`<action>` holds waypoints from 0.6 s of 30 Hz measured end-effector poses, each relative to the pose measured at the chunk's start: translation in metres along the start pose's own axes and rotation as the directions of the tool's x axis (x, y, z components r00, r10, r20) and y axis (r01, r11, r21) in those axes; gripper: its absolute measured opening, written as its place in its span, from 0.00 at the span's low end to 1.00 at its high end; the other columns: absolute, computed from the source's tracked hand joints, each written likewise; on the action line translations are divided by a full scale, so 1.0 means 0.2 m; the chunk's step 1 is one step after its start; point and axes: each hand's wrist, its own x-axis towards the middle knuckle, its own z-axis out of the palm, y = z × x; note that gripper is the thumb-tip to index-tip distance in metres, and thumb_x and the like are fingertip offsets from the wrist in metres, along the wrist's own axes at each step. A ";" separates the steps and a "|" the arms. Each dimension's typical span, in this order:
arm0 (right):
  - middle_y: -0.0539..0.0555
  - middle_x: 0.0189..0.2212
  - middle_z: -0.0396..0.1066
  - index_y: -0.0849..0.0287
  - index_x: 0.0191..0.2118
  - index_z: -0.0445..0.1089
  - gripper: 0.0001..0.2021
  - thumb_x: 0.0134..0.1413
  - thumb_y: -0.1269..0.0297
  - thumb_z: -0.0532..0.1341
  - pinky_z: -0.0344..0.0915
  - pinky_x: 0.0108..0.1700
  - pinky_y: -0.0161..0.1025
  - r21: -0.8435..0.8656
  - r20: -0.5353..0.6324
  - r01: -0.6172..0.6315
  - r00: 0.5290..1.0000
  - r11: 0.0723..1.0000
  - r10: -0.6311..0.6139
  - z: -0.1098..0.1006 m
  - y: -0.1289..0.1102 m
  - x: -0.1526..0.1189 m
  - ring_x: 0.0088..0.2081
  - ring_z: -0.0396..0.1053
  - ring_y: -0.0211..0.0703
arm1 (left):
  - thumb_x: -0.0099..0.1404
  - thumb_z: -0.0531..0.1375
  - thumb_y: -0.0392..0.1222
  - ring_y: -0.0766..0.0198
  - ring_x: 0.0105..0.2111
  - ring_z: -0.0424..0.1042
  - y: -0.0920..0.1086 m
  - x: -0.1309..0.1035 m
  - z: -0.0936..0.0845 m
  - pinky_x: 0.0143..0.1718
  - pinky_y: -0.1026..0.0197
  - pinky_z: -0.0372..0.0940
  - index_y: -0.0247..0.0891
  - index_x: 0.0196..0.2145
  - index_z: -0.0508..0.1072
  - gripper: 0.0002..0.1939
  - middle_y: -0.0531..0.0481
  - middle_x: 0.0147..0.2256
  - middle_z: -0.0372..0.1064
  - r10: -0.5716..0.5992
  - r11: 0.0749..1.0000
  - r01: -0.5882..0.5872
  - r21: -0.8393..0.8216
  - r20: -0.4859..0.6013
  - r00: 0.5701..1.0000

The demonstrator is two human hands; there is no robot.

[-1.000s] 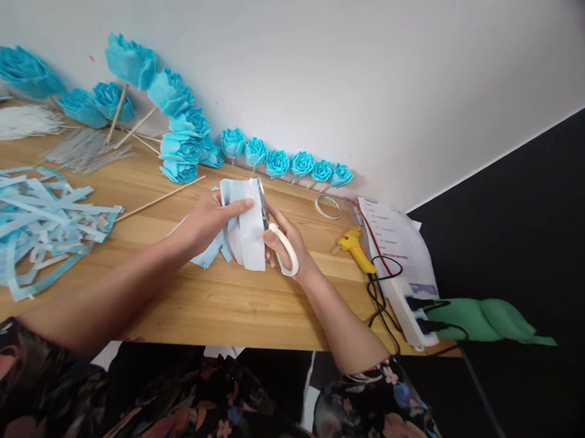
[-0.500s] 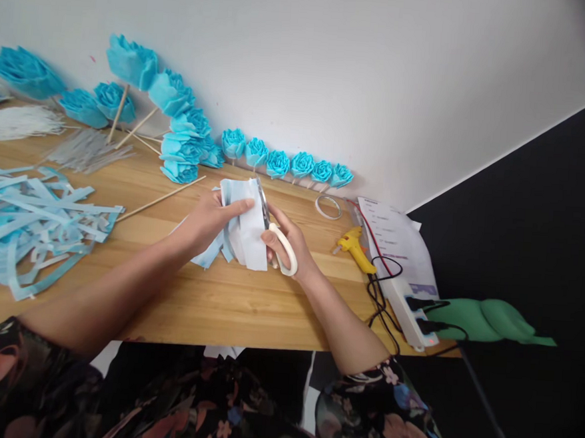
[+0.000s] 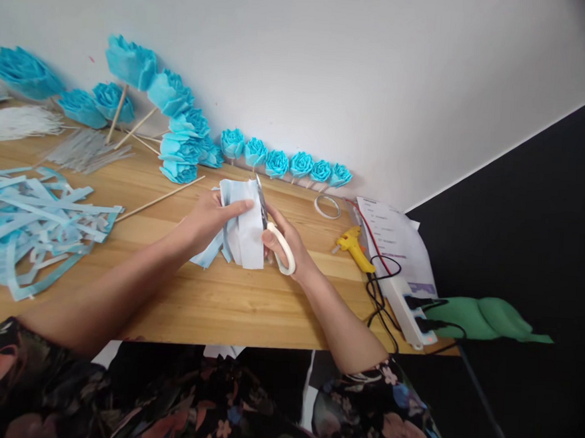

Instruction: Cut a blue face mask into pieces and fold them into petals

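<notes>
My left hand (image 3: 209, 220) is closed on a pale blue and white pleated face mask (image 3: 244, 232), its thumb lying flat across the front. Cream-handled scissors (image 3: 283, 248) are in my right hand (image 3: 288, 245), blades pointing away from me along the mask's right edge. Whether the blades are fully closed I cannot tell. Below my left hand, more light blue pieces (image 3: 207, 253) stick out beneath the mask. My left fingers are mostly hidden behind it.
Cut blue and white strips (image 3: 46, 222) pile up at left, near thin grey strips (image 3: 84, 151) and white cords (image 3: 19, 122). Blue flowers (image 3: 177, 144) line the wall. At right are a tape roll (image 3: 327, 207), yellow glue gun (image 3: 354, 248), papers (image 3: 396, 239) and power strip (image 3: 409, 314).
The scissors and my right hand have shifted very slightly, and the mask's right edge sits a little farther left. My left hand keeps its hold.
</notes>
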 end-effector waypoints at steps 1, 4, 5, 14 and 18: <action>0.45 0.23 0.65 0.56 0.68 0.52 0.45 0.49 0.40 0.66 0.59 0.21 0.32 0.005 0.001 0.014 1.000 1.000 -0.014 0.00 0.00 0.00 0.22 0.62 0.35 | 0.53 0.69 0.50 0.56 0.29 0.76 0.00 0.00 0.00 0.30 0.58 0.71 0.34 0.34 0.76 0.17 0.44 0.32 0.78 -0.009 1.000 0.009 0.004 0.015 1.000; 0.45 0.23 0.64 0.56 0.68 0.52 0.45 0.50 0.40 0.65 0.59 0.21 0.32 0.007 -0.004 0.028 1.000 1.000 -0.028 0.00 0.01 0.00 0.22 0.62 0.35 | 0.53 0.69 0.50 0.56 0.27 0.76 0.01 -0.01 0.00 0.28 0.58 0.71 0.34 0.34 0.76 0.17 0.44 0.30 0.78 -0.063 0.998 0.061 0.031 0.066 0.996; 0.45 0.22 0.64 0.56 0.68 0.52 0.44 0.51 0.40 0.65 0.58 0.20 0.32 0.002 -0.006 0.024 1.000 1.000 -0.024 0.00 0.01 0.00 0.21 0.62 0.35 | 0.53 0.69 0.50 0.56 0.26 0.76 0.02 -0.02 0.01 0.27 0.58 0.70 0.34 0.33 0.76 0.16 0.44 0.29 0.78 -0.077 0.996 0.074 0.041 0.077 0.994; 0.43 0.21 0.63 0.55 0.68 0.52 0.43 0.51 0.41 0.65 0.57 0.17 0.30 0.007 -0.040 0.019 0.999 1.000 -0.019 0.00 0.02 0.00 0.18 0.60 0.32 | 0.52 0.69 0.48 0.56 0.24 0.75 0.03 -0.02 0.01 0.26 0.58 0.70 0.35 0.31 0.77 0.14 0.46 0.27 0.77 -0.085 0.996 0.082 0.040 0.083 0.993; 0.43 0.20 0.64 0.54 0.68 0.54 0.42 0.52 0.43 0.65 0.56 0.17 0.30 0.013 -0.072 0.005 0.997 1.000 -0.004 0.00 0.02 0.00 0.17 0.59 0.31 | 0.54 0.67 0.48 0.55 0.24 0.76 0.04 -0.02 0.01 0.25 0.57 0.70 0.36 0.32 0.77 0.13 0.45 0.27 0.77 -0.085 0.996 0.080 0.048 0.108 0.990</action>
